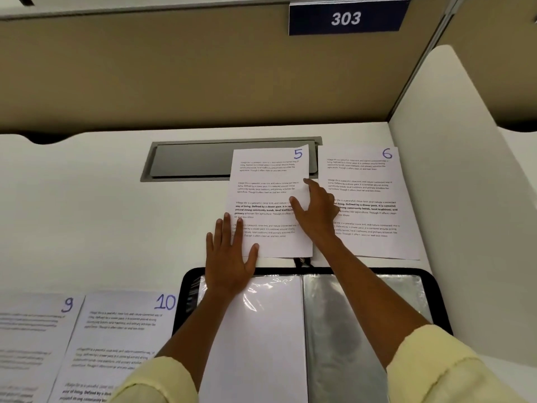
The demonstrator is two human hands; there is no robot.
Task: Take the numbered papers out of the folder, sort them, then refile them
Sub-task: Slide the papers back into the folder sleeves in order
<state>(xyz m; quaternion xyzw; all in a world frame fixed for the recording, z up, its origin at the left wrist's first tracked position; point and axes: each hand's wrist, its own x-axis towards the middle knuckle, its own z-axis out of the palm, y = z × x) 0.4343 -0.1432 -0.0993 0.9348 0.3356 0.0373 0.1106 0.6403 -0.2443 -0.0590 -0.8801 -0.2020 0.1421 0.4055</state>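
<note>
The sheet marked 5 (268,199) lies flat on the tabletop (101,213) just above the open folder (430,274), its top end overlapping a grey recessed panel (189,161). My left hand (229,257) presses its lower left corner with straight, spread fingers, grasping nothing. My right hand (316,212) rests on its right edge, the forefinger stretched along the margin and the thumb on the page; I cannot tell whether that grip pinches the edge or only touches it. Just to the right, the sheet marked 6 (369,199) lies face up beside it, close to the white side partition (465,170). Down at the lower left, the sheets marked 9 (32,338) and 10 (116,338) lie side by side, well apart from 5 and 6. The folder's left sleeve (261,330) shows a blank white page, while the right sleeve (348,330) looks empty. By my reckoning the emptying is mostly done and the sorting is under way, with sheets laid out by number; gathering them in order and sliding them back into the sleeves is all still ahead.
</note>
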